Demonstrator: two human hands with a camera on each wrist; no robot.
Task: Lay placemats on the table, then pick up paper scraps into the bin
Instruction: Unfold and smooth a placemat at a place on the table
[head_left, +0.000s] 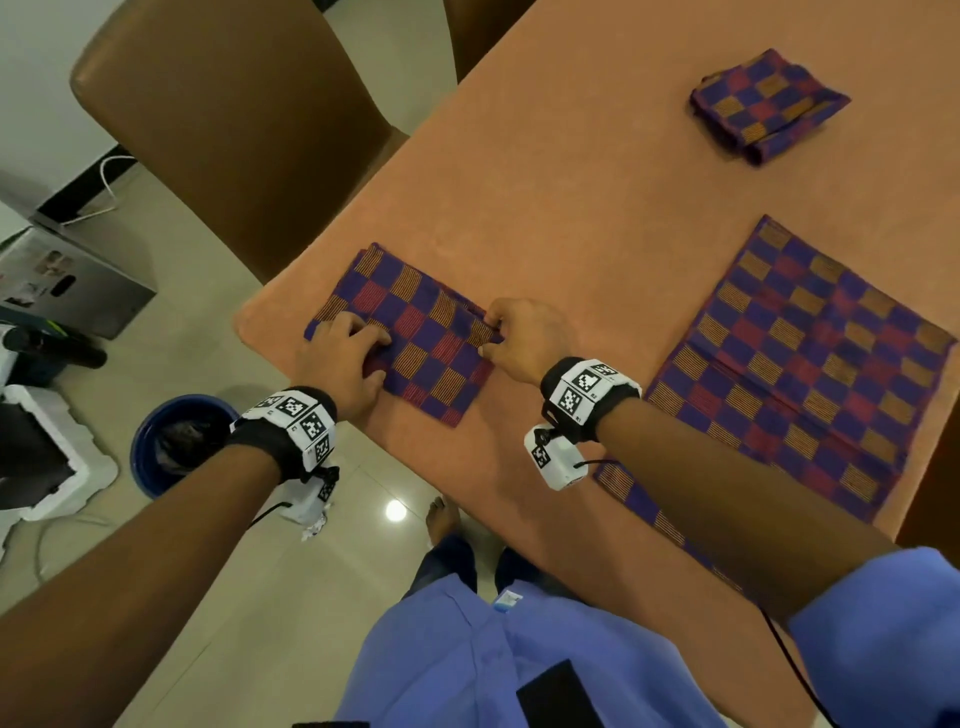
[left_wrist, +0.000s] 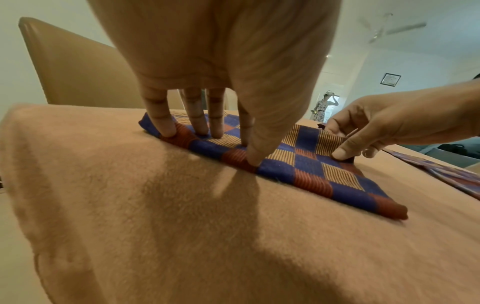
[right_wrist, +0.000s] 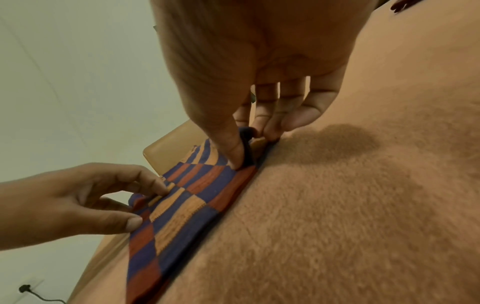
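A folded checked placemat (head_left: 415, 338) lies near the table's left corner. My left hand (head_left: 353, 348) holds its left edge, fingertips on top and the thumb at the rim, as the left wrist view shows (left_wrist: 228, 148). My right hand (head_left: 511, 332) pinches the upper layer at its right edge between thumb and fingers (right_wrist: 246, 152). To the right, a second placemat (head_left: 810, 364) lies spread flat. A third folded placemat (head_left: 769, 104) sits farther back. On the floor to the left stands a blue bin (head_left: 156, 441), with a crumpled paper scrap (head_left: 314, 527) beside it.
The table (head_left: 571, 208) has an orange cloth cover. A brown chair (head_left: 234, 130) stands at its left side. Boxes and white foam packing (head_left: 57, 467) crowd the floor at the far left. My foot (head_left: 441, 514) is by the table's near edge.
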